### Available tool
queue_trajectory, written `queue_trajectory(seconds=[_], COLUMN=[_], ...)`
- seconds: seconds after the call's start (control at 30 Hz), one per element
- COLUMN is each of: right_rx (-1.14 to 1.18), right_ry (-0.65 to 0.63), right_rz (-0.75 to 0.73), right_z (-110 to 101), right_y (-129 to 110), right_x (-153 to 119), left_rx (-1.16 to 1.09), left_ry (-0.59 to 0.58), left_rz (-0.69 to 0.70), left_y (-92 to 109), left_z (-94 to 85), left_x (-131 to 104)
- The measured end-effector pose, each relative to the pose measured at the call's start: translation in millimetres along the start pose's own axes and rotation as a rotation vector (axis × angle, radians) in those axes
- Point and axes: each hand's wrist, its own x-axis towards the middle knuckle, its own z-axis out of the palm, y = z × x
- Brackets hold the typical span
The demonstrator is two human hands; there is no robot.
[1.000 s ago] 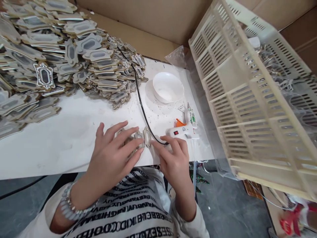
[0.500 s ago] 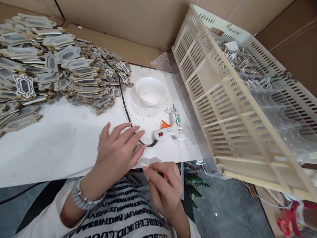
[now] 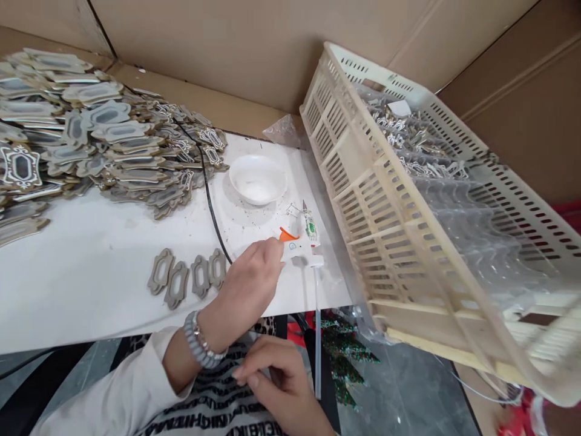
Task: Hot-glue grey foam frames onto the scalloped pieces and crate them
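My left hand [image 3: 254, 272], with a grey beaded bracelet at its wrist, is closed around the handle of a white glue gun [image 3: 297, 248] with an orange trigger. The gun lies on the white table, and a translucent glue stick [image 3: 318, 339] sticks out of its back past the table edge. My right hand [image 3: 276, 369] is in front of my lap, below the table edge, with fingers curled and thumb against them. Whether something small is between those fingers is hidden. Left of my left hand, several small ornate frames [image 3: 176, 284] lie in a row.
A large heap of similar frames [image 3: 127, 145] covers the back left. A white bowl [image 3: 258, 180] stands behind the gun, and a black cord [image 3: 209, 200] runs across the table. On the right, a cream plastic crate [image 3: 363, 200] holds bagged metal pieces. Cardboard walls [image 3: 218, 54] enclose the back.
My left hand has moved right from above the small frames onto the glue gun's handle, uncovering the frames. My right hand has drawn down and back towards my lap. The view has shifted slightly.
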Motion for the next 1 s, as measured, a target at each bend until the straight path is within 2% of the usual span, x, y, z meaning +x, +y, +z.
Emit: queue_trajectory(seconds=[0.07, 0.13, 0.2, 0.27, 0.33, 0.4, 0.5, 0.6, 0.73, 0.8, 0.9, 1.0], right_rx=[0.022, 0.089, 0.21, 0.296, 0.232, 0.104, -0.018, -0.024, -0.008, -0.013, -0.095, -0.216], right_ry=[-0.018, 0.024, 0.182, 0.41, 0.576, 0.59, 0.494, 0.462, 0.489, 0.461, 0.455, 0.465], right_rz=[0.028, 0.033, 0.007, -0.052, -0.133, -0.157, -0.074, -0.003, -0.162, -0.227, -0.201, -0.12], right_z=[1, 4, 4, -1, -8, -16, -21, -21, -29, -39, -58, -72], right_y=[-1, -4, -8, -11, -15, -19, -26, -35, -48, -55, -65, -71], right_x=[3, 10, 23, 41, 59, 75, 89, 98, 109, 109, 98, 80], left_rx=[-0.058, -0.106, -0.163, -0.236, -0.307, -0.358, -0.398, -0.405, -0.296, -0.22, -0.12, -0.056], left_ry=[0.085, 0.16, 0.225, 0.277, 0.308, 0.312, 0.294, 0.255, 0.108, 0.034, -0.019, -0.09], left_rz=[-0.016, -0.044, -0.076, -0.107, -0.123, -0.11, -0.071, -0.038, 0.016, -0.098, -0.273, -0.271], left_y=[4, 9, 14, 19, 23, 27, 30, 25, -6, -30, -71, -107], left_z=[-6.0, -13.3, -18.5, -19.4, -16.3, -11.8, -10.1, -21.3, -57.2, -79.8, -109.7, -125.8], left_x=[0, 1, 1, -1, -3, -5, -6, -9, -30, -46, -67, -81])
